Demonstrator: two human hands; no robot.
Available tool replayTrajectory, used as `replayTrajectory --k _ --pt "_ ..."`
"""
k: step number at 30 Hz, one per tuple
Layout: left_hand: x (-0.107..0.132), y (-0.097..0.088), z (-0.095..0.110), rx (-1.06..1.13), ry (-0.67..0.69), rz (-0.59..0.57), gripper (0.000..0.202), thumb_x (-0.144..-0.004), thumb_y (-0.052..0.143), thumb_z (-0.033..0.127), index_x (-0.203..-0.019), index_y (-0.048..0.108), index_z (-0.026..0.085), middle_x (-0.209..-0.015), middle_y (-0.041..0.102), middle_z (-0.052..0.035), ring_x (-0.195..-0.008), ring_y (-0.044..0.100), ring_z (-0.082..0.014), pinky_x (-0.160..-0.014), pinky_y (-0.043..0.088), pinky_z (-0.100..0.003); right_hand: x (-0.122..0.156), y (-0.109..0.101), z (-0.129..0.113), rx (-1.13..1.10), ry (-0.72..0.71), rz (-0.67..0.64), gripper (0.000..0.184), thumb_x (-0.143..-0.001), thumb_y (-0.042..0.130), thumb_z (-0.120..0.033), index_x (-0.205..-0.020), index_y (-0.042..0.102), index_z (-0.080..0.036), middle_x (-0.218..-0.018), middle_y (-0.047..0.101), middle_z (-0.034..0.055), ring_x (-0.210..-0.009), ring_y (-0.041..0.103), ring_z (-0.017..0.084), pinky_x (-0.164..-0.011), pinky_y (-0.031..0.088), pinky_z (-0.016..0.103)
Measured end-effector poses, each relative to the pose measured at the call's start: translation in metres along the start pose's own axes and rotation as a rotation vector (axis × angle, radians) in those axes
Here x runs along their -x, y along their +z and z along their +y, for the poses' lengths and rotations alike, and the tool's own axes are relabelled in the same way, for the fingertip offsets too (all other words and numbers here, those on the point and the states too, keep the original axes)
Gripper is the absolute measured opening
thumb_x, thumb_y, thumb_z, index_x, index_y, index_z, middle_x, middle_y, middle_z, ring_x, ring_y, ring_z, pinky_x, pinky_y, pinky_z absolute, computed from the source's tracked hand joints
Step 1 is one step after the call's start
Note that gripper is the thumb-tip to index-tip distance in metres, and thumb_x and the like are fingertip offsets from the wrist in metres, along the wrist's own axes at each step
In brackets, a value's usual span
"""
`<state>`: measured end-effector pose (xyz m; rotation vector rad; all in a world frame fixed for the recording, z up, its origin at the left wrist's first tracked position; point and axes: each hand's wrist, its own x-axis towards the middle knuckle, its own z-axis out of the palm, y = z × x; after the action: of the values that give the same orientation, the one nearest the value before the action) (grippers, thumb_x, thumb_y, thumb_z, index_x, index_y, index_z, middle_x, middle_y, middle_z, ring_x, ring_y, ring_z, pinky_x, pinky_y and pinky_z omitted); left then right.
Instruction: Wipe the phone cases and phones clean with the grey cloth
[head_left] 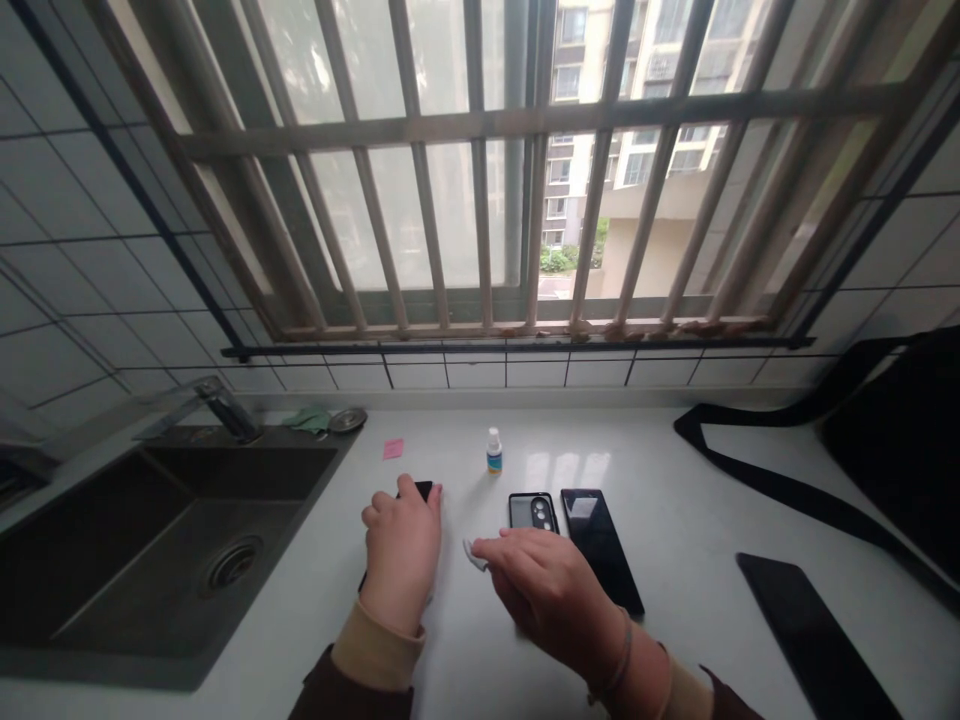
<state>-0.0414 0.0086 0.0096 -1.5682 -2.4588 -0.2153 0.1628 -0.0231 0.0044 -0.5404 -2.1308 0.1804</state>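
Under gripping left hand [403, 555], black phone [425, 489] (mostly hidden), right hand [551, 590] pinching white cloth [473, 558]

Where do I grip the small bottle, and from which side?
I'd grip the body of the bottle, just below its white cap, coming from the near side: it stands upright, the body looks wider than the cap, and the tiled wall is behind it.

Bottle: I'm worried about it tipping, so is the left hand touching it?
Apart: the head view shows bare white counter between the bottle and left hand.
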Motion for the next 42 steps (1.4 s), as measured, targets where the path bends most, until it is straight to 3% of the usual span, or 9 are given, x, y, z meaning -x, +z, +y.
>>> replayTrajectory --k 8,18,32,34,37,40,42 --pt "0.007 0.016 0.012 -0.017 -0.042 -0.067 0.04 -0.105 0.051 0.043 -0.121 0.063 0.009 -0.113 0.061 -0.0272 -0.107 0.061 -0.0423 -0.078 0.045 -0.038 -0.002 -0.001 -0.001 0.029 0.004 0.019 0.024 -0.103 0.054 -0.009 -0.12 0.067 -0.019 -0.095 0.08 0.0079 -0.086 0.078 0.022 -0.093 0.064 0.038" --pt "0.003 0.017 0.015 0.024 -0.017 -0.071 0.043 -0.103 0.052 0.045 -0.122 0.063 0.008 -0.113 0.062 -0.0274 -0.107 0.063 -0.0414 -0.082 0.047 -0.041 0.0 -0.001 -0.001 0.049 0.041 -0.023 0.025 -0.102 0.052 -0.01 -0.118 0.067 -0.021 -0.094 0.08 0.0075 -0.087 0.078 0.022 -0.093 0.062 0.037" --pt "-0.005 0.022 0.012 0.05 0.006 -0.046 0.048 -0.101 0.052 0.051 -0.118 0.066 0.009 -0.112 0.062 -0.0243 -0.105 0.063 -0.0413 -0.081 0.048 -0.042 0.004 0.004 0.003 0.074 0.099 -0.049 0.022 -0.104 0.051 -0.014 -0.115 0.069 -0.019 -0.092 0.08 0.0074 -0.082 0.077 0.024 -0.076 0.06 0.036" --pt "-0.005 0.02 0.012 0.051 0.011 -0.04 0.05 -0.101 0.052 0.053 -0.119 0.066 0.009 -0.114 0.061 -0.0238 -0.105 0.062 -0.0408 -0.081 0.048 -0.042 0.003 0.002 0.004 0.063 0.127 -0.004 0.022 -0.104 0.051 -0.015 -0.115 0.07 -0.019 -0.093 0.08 0.0075 -0.081 0.077 0.023 -0.077 0.06 0.034" --pt "-0.003 0.009 0.015 0.046 0.045 0.006 0.052 -0.101 0.051 0.056 -0.12 0.066 0.009 -0.119 0.058 -0.0237 -0.11 0.058 -0.0415 -0.081 0.049 -0.043 0.002 -0.004 0.006 0.016 0.24 0.168 0.023 -0.107 0.049 -0.017 -0.116 0.07 -0.02 -0.099 0.081 0.0085 -0.087 0.078 0.022 -0.082 0.06 0.033" --pt "0.004 -0.004 0.025 0.086 0.183 0.067 0.043 -0.104 0.05 0.049 -0.114 0.068 0.011 -0.118 0.06 -0.0214 -0.113 0.056 -0.0392 -0.086 0.048 -0.044 0.003 -0.009 0.012 -0.05 0.461 0.375 0.025 -0.109 0.047 -0.026 -0.115 0.071 -0.021 -0.105 0.08 0.0088 -0.094 0.077 0.023 -0.085 0.059 0.032" --pt "0.013 -0.008 0.036 0.18 0.335 0.027 0.038 -0.104 0.049 0.044 -0.108 0.07 0.013 -0.113 0.063 -0.0193 -0.109 0.059 -0.036 -0.089 0.047 -0.043 0.004 -0.009 0.021 -0.126 0.658 0.461 0.029 -0.108 0.048 -0.037 -0.112 0.072 -0.021 -0.103 0.079 0.0083 -0.093 0.075 0.024 -0.082 0.059 0.032"
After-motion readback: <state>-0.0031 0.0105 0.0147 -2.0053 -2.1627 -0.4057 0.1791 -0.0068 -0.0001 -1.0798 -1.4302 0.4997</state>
